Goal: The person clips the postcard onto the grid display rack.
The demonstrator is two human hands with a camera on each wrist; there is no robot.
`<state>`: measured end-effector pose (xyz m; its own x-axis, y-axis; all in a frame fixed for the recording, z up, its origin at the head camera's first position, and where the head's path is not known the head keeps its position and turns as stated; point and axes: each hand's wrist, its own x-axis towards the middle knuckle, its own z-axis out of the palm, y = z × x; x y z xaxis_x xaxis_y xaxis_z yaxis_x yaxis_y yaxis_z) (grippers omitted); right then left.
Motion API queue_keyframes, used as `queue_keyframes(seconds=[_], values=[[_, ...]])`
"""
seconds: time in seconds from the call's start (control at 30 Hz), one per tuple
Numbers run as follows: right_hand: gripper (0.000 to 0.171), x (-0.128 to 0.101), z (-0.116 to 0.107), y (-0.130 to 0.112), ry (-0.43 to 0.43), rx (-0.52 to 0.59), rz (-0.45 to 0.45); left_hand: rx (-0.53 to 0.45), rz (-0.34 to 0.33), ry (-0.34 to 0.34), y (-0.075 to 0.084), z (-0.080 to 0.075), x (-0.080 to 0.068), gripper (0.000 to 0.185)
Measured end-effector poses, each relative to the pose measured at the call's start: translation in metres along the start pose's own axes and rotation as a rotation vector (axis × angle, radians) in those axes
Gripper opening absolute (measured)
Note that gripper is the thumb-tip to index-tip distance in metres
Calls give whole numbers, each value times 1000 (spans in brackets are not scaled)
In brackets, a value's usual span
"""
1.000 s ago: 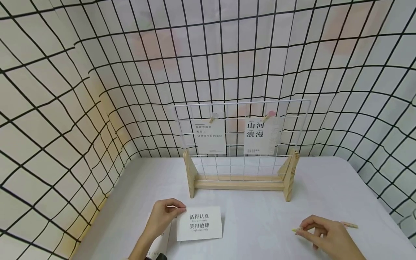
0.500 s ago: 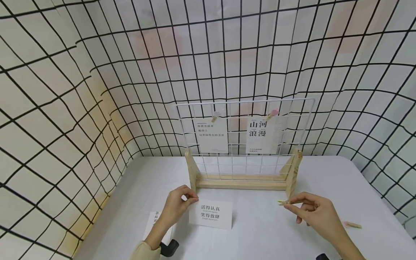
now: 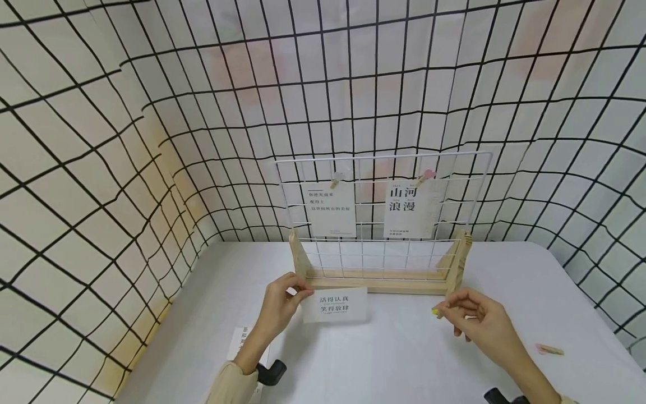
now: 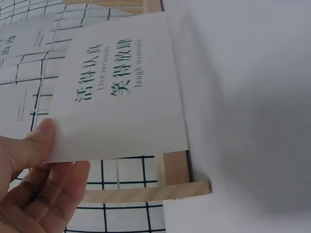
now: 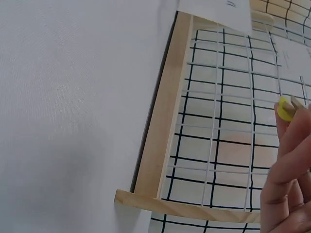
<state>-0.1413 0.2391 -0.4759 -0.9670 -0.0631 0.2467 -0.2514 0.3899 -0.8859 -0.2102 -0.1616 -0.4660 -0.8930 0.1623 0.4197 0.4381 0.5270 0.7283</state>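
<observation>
My left hand [image 3: 284, 303] pinches the left edge of a white card [image 3: 335, 304] printed with black characters, lifted off the table just before the wooden stand; in the left wrist view the thumb [image 4: 36, 145] lies on the card [image 4: 121, 97]. My right hand [image 3: 466, 314] pinches a small yellow-tipped wooden clothespin [image 3: 436, 312], seen again as the clothespin [image 5: 285, 108] in the right wrist view. Behind both stands a white wire grid panel [image 3: 381, 168] in a wooden stand [image 3: 378, 280], with two cards [image 3: 332, 209] [image 3: 407, 207] clipped to it.
Another clothespin [image 3: 550, 349] lies on the white table [image 3: 404, 365] at the right. A further card [image 3: 242, 343] lies by my left forearm. Black-gridded white walls [image 3: 101, 168] close in the table on three sides.
Both hands have risen from the table and moved toward the stand. The card has left the table surface in my left hand, and the clothespin has travelled up and left in my right.
</observation>
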Motion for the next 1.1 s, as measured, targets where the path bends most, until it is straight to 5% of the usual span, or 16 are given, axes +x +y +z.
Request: queue_keyframes(seconds=[0.27,0.63,1.1], values=[[26,1,3,4,-47,85,-66,-33,126,109,11,2,27,7],[32,3,4,5,-95,218,-46,160,330,150,18,1,61,16],[30,9,12,-8,-35,-16,171,292,406,203,19,0,73,11]])
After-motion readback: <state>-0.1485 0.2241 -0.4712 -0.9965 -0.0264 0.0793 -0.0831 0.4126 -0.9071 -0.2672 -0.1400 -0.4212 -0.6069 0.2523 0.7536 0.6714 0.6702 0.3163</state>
